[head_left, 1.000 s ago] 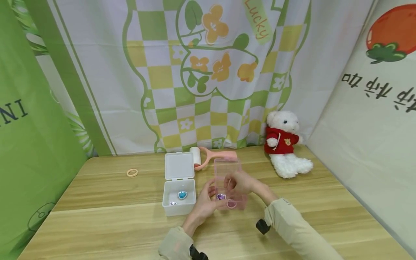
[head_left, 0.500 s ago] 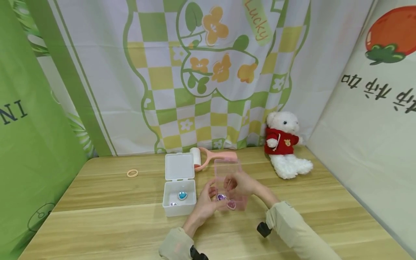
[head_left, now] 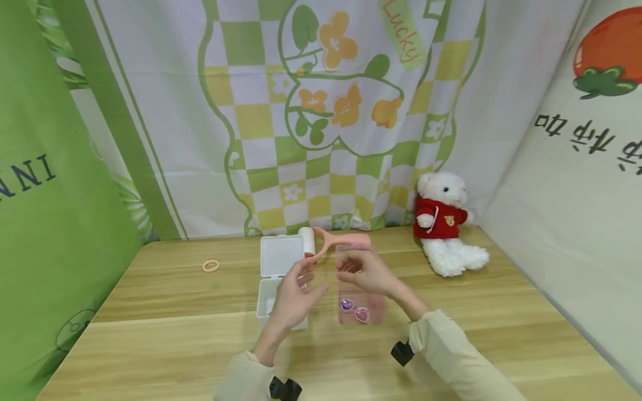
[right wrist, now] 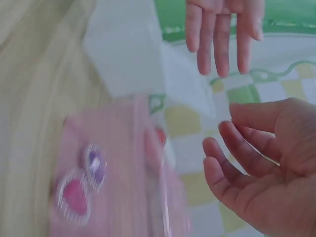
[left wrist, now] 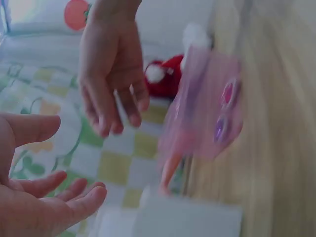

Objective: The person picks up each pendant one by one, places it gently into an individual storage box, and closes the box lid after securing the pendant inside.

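Note:
A see-through pink box [head_left: 377, 313] stands with its lid up. Inside it lie a purple gem [head_left: 347, 304] and a pink heart-shaped gem [head_left: 361, 315], both with pale sparkling rims. My right hand [head_left: 370, 273] hovers over the back of that box with bent, relaxed fingers and nothing in them, as the right wrist view confirms. To its left my left hand [head_left: 296, 298] is raised in front of the white box [head_left: 264, 289], thumb and fingers spread, holding nothing. The white box's lid [head_left: 282, 256] is up too. Most of its inside is hidden behind my left hand.
Behind the boxes lies a lint roller [head_left: 328, 240] with a peach-coloured handle. A small tan ring [head_left: 210, 266] is on the wooden table [head_left: 165, 345] at the left. A white plush bear [head_left: 443, 223] in a red top sits at the back right against the curtain.
My left hand has let go of the pink box's side and moved left and up, covering much of the white box. The right hand stays over the pink box, its fingers a little looser.

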Demonstrator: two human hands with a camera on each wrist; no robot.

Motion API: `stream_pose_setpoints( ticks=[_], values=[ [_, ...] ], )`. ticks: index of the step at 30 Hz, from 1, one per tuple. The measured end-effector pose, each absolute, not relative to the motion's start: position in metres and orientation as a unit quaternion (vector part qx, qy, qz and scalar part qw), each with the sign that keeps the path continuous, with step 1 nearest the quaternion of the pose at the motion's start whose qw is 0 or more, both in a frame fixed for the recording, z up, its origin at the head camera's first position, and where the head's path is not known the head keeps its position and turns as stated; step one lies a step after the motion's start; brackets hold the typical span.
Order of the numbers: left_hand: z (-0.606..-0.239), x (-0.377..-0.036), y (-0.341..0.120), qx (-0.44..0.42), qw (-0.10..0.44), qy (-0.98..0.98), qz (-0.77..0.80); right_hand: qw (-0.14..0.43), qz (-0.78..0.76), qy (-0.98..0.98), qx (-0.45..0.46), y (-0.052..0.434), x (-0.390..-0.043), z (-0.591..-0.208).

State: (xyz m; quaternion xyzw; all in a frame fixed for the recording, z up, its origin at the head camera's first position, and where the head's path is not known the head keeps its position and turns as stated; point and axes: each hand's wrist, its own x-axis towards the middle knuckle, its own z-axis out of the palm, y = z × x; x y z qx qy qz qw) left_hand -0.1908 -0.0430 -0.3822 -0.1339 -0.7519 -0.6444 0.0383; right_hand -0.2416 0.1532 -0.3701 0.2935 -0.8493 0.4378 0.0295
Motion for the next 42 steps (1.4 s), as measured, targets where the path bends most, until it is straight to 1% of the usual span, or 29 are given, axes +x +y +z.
stream_pose_setpoints(
  ticks=[4, 7, 10, 13, 15, 17, 22, 26, 32, 42],
  values=[
    [-0.384, -0.197, -0.081, -0.098, 0.078, -0.733, -0.669, 0.029, 0.471, -0.846, 0.248, 0.137, -0.240, -0.365],
    [-0.397, -0.205, -0.108, -0.052, 0.089, -0.726, -0.680, 0.020, 0.505, -0.833, 0.223, 0.124, -0.243, -0.364],
    [-0.415, -0.212, -0.131, -0.005, 0.062, -0.715, -0.696, 0.005, 0.545, -0.815, 0.197, 0.111, -0.248, -0.366],
    [-0.431, -0.216, -0.146, 0.012, 0.004, -0.694, -0.720, -0.022, 0.581, -0.798, 0.156, 0.097, -0.254, -0.371],
    [-0.439, -0.217, -0.151, 0.002, -0.034, -0.683, -0.730, -0.031, 0.597, -0.792, 0.122, 0.091, -0.258, -0.375],
    [-0.444, -0.217, -0.154, -0.017, -0.061, -0.677, -0.734, -0.034, 0.608, -0.788, 0.089, 0.085, -0.263, -0.378],
    [-0.447, -0.217, -0.156, -0.070, -0.099, -0.671, -0.731, -0.024, 0.626, -0.778, 0.032, 0.075, -0.272, -0.383],
    [-0.445, -0.216, -0.158, -0.098, -0.123, -0.661, -0.734, -0.029, 0.635, -0.771, 0.029, 0.071, -0.278, -0.388],
    [-0.442, -0.218, -0.157, -0.134, -0.142, -0.655, -0.730, -0.018, 0.637, -0.771, 0.020, 0.067, -0.287, -0.394],
    [-0.441, -0.217, -0.164, -0.126, -0.137, -0.671, -0.718, -0.025, 0.651, -0.758, 0.031, 0.059, -0.286, -0.393]
  ],
)
